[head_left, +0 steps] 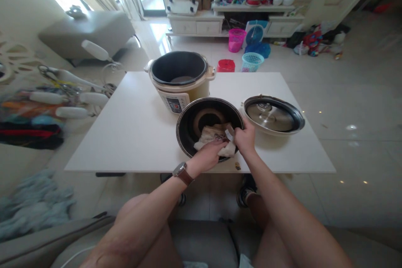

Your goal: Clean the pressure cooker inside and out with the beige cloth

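Pressing a white cloth (215,137) into the black pot (187,127), the left hand (207,157) curls over it. The right hand (245,139) pinches the pot's edge. The pot sits on the table (132,134), just in front of the cooker (180,81), with the lid (273,115) beside it.

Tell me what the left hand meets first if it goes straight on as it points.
The cloth, which the left hand holds inside the pot; past it, probably the right hand at the rim.
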Demonstrator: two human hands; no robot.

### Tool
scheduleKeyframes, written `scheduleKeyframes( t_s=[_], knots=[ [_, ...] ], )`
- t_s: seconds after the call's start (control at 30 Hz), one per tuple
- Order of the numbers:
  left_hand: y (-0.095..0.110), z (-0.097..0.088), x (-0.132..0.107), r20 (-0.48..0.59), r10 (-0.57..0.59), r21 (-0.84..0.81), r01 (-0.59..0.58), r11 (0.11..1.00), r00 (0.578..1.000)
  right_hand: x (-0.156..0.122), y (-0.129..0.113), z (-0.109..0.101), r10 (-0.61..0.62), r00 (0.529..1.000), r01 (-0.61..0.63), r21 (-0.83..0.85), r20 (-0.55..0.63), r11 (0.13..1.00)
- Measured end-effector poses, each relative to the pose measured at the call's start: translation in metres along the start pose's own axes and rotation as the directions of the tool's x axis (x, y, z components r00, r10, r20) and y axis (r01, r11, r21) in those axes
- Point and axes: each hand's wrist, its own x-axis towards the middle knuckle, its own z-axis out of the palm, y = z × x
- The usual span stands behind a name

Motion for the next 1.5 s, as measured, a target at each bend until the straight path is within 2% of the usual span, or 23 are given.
scheduleKeyframes(
  t_s=[0.17, 0.3, 0.4, 0.53, 0.63, 0.73, 0.87, 0.97, 1.07, 1.2, 1.33, 1.5],
  knots=[
    [0.003, -0.031, -0.003, 0.155, -0.022, -0.043, 0.029, 0.999, 0.988, 0.008, 0.005, -0.006, 0.006, 1.0, -0.006, -0.037, 0.008, 0.999],
    [0.006, -0.038, -0.008, 0.248, -0.105, 0.013, 0.105, 0.994, 0.963, 0.019, -0.003, -0.014, -0.04, 0.994, 0.045, -0.047, 0.1, 0.998],
    [0.008, -0.028, -0.009, 0.222, -0.063, 0.042, 0.055, 0.998, 0.973, 0.026, -0.016, -0.02, -0.113, 0.98, 0.124, -0.06, 0.165, 0.99],
    [0.008, -0.012, -0.008, 0.143, 0.035, 0.043, -0.042, 0.998, 0.989, 0.029, -0.026, -0.025, -0.165, 0.971, 0.182, -0.087, 0.175, 0.979],
    [0.006, -0.007, -0.007, 0.119, 0.0, 0.052, -0.007, 0.999, 0.993, 0.026, -0.021, -0.021, -0.151, 0.982, 0.159, -0.065, 0.111, 0.985],
    [0.009, -0.007, -0.005, 0.051, -0.038, 0.008, 0.037, 0.999, 0.998, 0.019, -0.01, -0.012, -0.103, 0.994, 0.104, -0.03, 0.043, 0.994],
    [0.015, -0.008, -0.001, -0.071, -0.092, -0.096, 0.085, 0.992, 0.993, 0.007, 0.001, 0.004, -0.052, 0.998, 0.053, -0.031, 0.017, 0.998],
    [0.017, -0.006, 0.001, -0.116, -0.093, -0.152, 0.075, 0.986, 0.989, 0.001, 0.003, 0.01, -0.033, 0.999, 0.033, -0.033, 0.009, 0.999],
    [0.014, -0.006, 0.002, -0.101, -0.073, -0.167, 0.056, 0.984, 0.992, -0.001, 0.001, 0.011, -0.011, 1.0, 0.011, -0.044, -0.007, 0.999],
    [0.014, -0.012, 0.001, -0.027, -0.055, -0.145, 0.05, 0.988, 0.998, 0.005, -0.004, 0.004, -0.029, 0.999, 0.027, -0.064, -0.033, 0.998],
    [0.02, -0.016, -0.004, 0.033, -0.006, -0.054, 0.008, 0.999, 0.999, 0.02, -0.012, -0.012, -0.073, 0.996, 0.078, -0.113, 0.043, 0.991],
    [0.027, -0.02, -0.008, 0.098, -0.041, 0.112, 0.03, 0.993, 0.994, 0.032, -0.019, -0.03, -0.108, 0.987, 0.126, -0.155, 0.12, 0.98]
  ],
)
